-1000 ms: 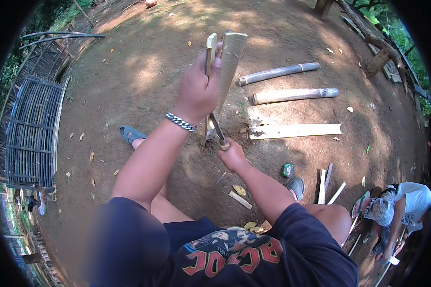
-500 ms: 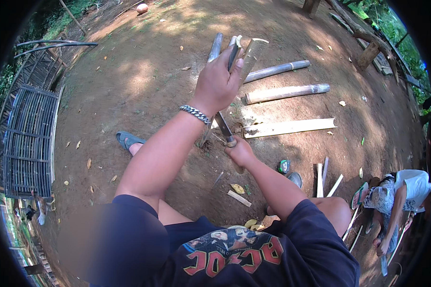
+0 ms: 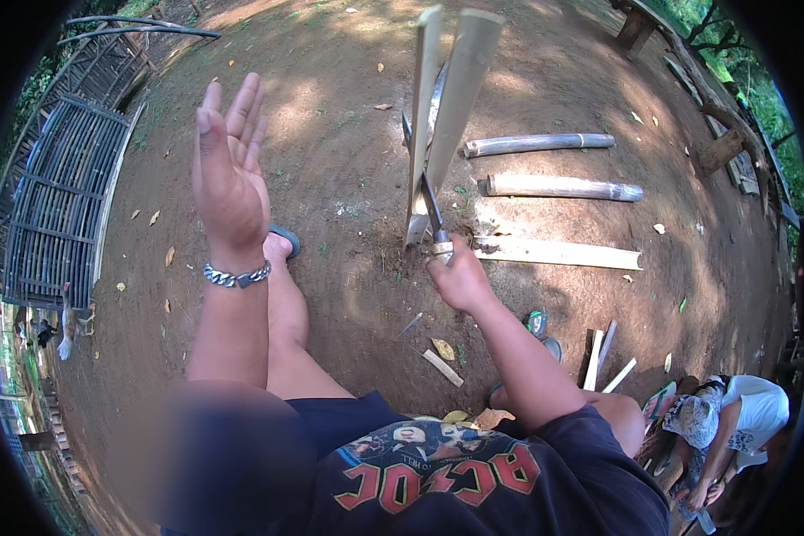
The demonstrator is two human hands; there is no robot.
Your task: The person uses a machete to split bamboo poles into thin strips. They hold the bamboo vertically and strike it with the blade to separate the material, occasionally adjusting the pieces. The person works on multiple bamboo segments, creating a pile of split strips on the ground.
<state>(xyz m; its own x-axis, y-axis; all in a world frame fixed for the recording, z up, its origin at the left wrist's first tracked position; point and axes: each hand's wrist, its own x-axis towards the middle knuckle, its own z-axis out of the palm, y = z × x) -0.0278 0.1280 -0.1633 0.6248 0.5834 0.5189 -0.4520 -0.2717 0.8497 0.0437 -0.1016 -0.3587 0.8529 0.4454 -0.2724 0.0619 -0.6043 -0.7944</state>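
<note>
A bamboo length stands on end in front of me, split into a left half point(image 3: 425, 98) and a right half point(image 3: 465, 85) that spread apart toward the top. The machete blade point(image 3: 432, 205) slants up between the halves, its tip side showing past the left one. My right hand point(image 3: 464, 279) is closed around the machete's handle, low and close to the bamboo's foot. Well to the left of the bamboo, my left hand point(image 3: 232, 183) is raised with fingers stretched out and holds nothing. A chain bracelet point(image 3: 238, 275) circles that wrist.
Two dark bamboo poles point(image 3: 540, 144) point(image 3: 567, 187) and a pale split half point(image 3: 563, 253) lie to the right on dirt. Thin strips point(image 3: 591, 359) lie near my right knee. At lower right a co-worker point(image 3: 728, 420) bends down. A slatted bamboo bench point(image 3: 67, 201) stands left.
My left hand has let go of the bamboo's top and swung away to the left, opening. The halves now show spread apart around the blade; my right hand still grips the handle.
</note>
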